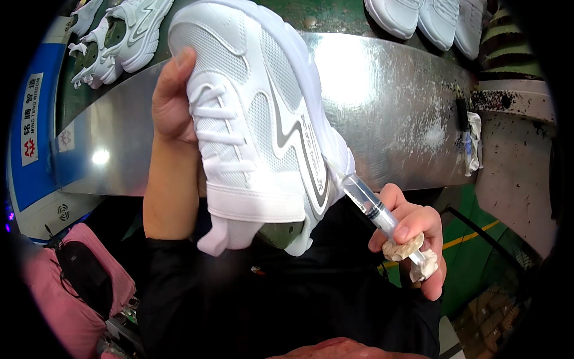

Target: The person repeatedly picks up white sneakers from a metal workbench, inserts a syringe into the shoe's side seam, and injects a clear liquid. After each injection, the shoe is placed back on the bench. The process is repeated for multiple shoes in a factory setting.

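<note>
The left hand (170, 99) grips a white mesh sneaker (257, 119) with grey side stripes, fingers closed around its far side, holding it up above the shiny metal counter (388, 102) with the toe pointing away. The right hand (412, 239) has its fingers closed on a clear syringe (373, 206), crusted with dried white lumps at the plunger end, its tip touching the sneaker's side near the heel. More white sneakers (113, 36) sit on the green belt (323, 15) beyond the counter; at the left a blue panel (36, 149) carries a tall white label with red marks (31, 119), and a pink bag (66, 287) lies low left.
</note>
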### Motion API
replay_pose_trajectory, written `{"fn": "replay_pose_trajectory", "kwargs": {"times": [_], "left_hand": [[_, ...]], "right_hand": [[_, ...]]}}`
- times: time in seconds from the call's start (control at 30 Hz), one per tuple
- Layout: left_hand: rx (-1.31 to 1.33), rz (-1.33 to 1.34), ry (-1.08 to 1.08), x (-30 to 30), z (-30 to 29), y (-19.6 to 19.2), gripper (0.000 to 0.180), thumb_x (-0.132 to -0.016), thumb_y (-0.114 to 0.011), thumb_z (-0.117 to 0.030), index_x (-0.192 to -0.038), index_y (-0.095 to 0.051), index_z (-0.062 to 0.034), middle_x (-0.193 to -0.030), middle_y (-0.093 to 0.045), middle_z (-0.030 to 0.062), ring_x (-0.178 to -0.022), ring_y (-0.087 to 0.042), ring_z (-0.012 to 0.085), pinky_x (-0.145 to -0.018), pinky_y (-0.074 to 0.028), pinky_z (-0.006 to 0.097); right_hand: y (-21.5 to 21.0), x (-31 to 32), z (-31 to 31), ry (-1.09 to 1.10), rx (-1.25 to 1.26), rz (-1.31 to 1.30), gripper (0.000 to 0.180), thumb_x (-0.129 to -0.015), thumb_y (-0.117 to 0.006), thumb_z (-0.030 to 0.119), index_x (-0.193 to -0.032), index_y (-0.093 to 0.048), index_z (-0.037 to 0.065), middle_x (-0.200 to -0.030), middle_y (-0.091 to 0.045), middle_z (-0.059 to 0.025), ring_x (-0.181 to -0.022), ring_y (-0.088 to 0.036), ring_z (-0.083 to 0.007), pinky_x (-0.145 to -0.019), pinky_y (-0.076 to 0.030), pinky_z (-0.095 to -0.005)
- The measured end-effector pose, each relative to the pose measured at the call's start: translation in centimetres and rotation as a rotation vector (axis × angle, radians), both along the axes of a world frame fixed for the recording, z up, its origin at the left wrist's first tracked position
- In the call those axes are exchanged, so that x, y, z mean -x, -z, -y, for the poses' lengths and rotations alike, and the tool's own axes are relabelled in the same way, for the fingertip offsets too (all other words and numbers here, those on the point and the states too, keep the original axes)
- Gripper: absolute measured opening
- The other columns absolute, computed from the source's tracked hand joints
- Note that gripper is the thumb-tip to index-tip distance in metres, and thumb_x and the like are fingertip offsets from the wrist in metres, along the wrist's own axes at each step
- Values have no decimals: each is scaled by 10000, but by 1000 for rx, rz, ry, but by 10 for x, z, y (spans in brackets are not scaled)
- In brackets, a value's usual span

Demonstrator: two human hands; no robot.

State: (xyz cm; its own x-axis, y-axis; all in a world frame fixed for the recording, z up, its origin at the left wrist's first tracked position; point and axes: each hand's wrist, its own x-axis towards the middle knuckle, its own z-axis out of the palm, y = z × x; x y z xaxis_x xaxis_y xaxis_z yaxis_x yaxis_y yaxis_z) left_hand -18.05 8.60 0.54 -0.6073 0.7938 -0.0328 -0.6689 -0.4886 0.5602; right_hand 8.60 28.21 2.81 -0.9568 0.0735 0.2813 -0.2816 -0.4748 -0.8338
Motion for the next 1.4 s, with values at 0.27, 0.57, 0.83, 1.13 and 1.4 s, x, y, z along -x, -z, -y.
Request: {"fn": "replay_pose_trajectory", "kwargs": {"times": [0.27, 0.57, 0.83, 1.13, 1.4], "left_hand": [[38, 138, 90, 6, -1, 8, 518, -900, -494, -361, -1272, -475, 0, -1199, -579, 185, -1061, -594, 323, -930, -477, 469], [274, 79, 7, -1, -2, -3, 563, -883, -485, -407, -1293, -470, -22, -1221, -568, 170, -1069, -585, 330, -951, -452, 473], [594, -43, -174, -16, 38, -10, 545, -883, -486, -372, -1287, -469, -6, -1211, -571, 161, -1077, -574, 310, -969, -435, 439], [807, -402, -206, -44, 108, -11, 458, -897, -544, -208, -1281, -419, 10, -1207, -540, 163, -1096, -555, 265, -945, -456, 397], [819, -158, -287, -94, 146, -8, 295, -913, -542, -201, -1133, -481, -13, -1122, -566, 109, -1063, -553, 199, -944, -442, 340]], "right_hand": [[20, -23, 2, 59, -16, -47, 796, -636, -714, 664, -1082, -597, 15, -865, -663, -77, -706, -484, -154, -710, -312, -279], [39, -35, -1, 77, -1, -75, 809, -617, -749, 632, -1096, -592, -1, -907, -678, -68, -700, -491, -135, -693, -301, -275], [42, -34, -3, 35, -9, 1, 801, -588, -794, 582, -1110, -597, 8, -920, -680, -39, -750, -424, -135, -698, -313, -270], [44, -18, 0, 73, -223, -76, 738, -573, -834, 477, -1083, -594, 0, -939, -682, -52, -724, -559, -157, -706, -330, -284], [42, -15, 11, 118, -286, -101, 686, -585, -840, 439, -1062, -601, 9, -927, -683, -42, -727, -593, -158, -681, -332, -293]]}}
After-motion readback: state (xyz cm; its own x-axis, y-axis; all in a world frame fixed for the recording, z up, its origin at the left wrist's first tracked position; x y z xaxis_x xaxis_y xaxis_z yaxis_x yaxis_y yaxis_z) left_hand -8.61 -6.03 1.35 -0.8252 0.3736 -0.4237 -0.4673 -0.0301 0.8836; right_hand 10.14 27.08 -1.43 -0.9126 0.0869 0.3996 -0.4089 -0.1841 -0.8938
